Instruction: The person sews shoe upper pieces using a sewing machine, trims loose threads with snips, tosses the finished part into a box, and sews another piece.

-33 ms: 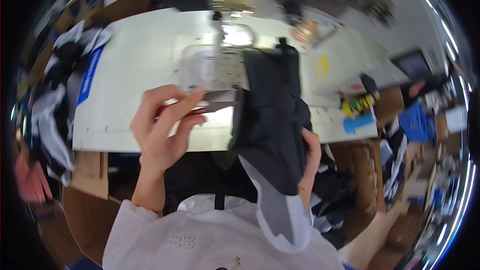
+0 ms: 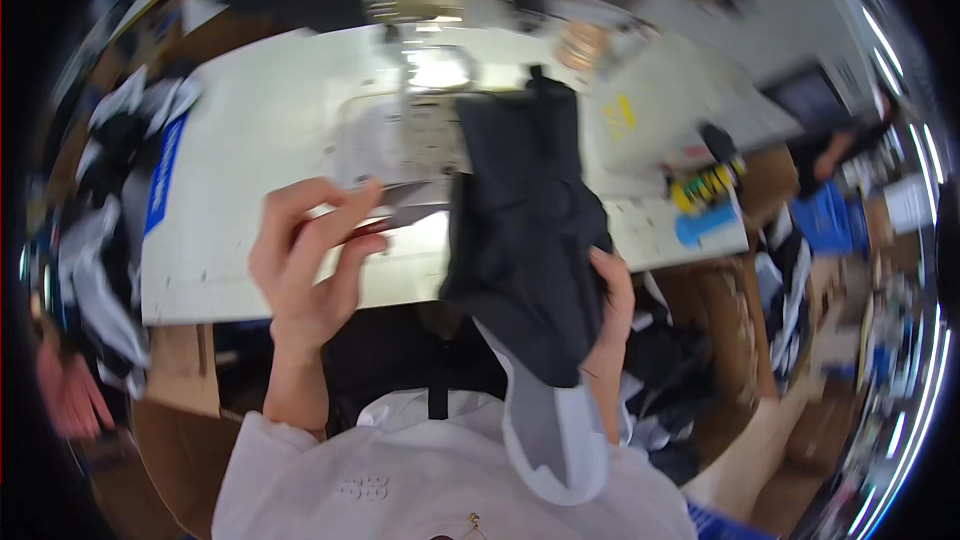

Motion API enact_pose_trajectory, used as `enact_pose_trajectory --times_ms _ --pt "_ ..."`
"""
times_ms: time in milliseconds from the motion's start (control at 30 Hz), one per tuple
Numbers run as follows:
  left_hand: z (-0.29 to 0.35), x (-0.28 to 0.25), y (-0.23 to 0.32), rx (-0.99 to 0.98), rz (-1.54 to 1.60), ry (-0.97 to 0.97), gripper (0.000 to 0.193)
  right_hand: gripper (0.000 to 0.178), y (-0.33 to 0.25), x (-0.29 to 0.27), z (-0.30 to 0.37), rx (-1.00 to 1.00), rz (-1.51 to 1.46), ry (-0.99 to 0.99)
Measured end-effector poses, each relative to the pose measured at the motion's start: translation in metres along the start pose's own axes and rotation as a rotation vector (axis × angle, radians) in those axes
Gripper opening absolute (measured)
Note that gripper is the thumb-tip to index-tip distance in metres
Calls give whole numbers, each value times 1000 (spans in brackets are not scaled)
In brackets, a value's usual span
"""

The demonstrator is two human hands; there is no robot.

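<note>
My left hand point(image 2: 310, 255) is closed around a pair of thread snips point(image 2: 410, 205), with the metal blades pointing right, toward the cloth. The fingers partly cover their handle. My right hand point(image 2: 612, 305) grips the right edge of a black garment piece point(image 2: 525, 230). This cloth hangs from the table over its front edge, and a grey and white strip point(image 2: 555, 440) dangles from its lower end in front of my shirt. The blade tips come close to the cloth's left edge; whether they touch, I cannot tell. Behind the cloth is a sewing machine's needle plate point(image 2: 432, 130).
A lit sewing machine head point(image 2: 425, 15) stands at the back of the white table point(image 2: 240, 170). To the right are a pale box point(image 2: 680, 95), a yellow and black bottle point(image 2: 705, 188) and a blue object point(image 2: 705, 225). Cardboard boxes point(image 2: 180, 370) and cloth piles point(image 2: 95, 270) flank the table.
The whole view has shifted, so the table and machine appear further left. Both hands keep their holds, and the snips and cloth stay nearly the same relative to each other.
</note>
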State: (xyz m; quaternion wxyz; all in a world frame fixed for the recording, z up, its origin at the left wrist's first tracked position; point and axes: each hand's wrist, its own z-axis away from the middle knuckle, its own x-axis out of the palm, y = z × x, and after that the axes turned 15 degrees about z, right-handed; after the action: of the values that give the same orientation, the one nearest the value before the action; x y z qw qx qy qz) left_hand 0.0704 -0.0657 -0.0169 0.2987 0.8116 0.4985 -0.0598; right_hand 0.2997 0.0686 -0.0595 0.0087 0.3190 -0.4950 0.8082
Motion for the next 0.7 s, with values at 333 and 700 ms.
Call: enact_pose_trajectory --times_ms 333,700 --pt "49 -7 -106 -404 -184 -66 26 34 -112 -145 157 -749 1081 1225" --pt "9 76 0 -152 119 -148 32 70 103 -346 161 -224 1683 1316"
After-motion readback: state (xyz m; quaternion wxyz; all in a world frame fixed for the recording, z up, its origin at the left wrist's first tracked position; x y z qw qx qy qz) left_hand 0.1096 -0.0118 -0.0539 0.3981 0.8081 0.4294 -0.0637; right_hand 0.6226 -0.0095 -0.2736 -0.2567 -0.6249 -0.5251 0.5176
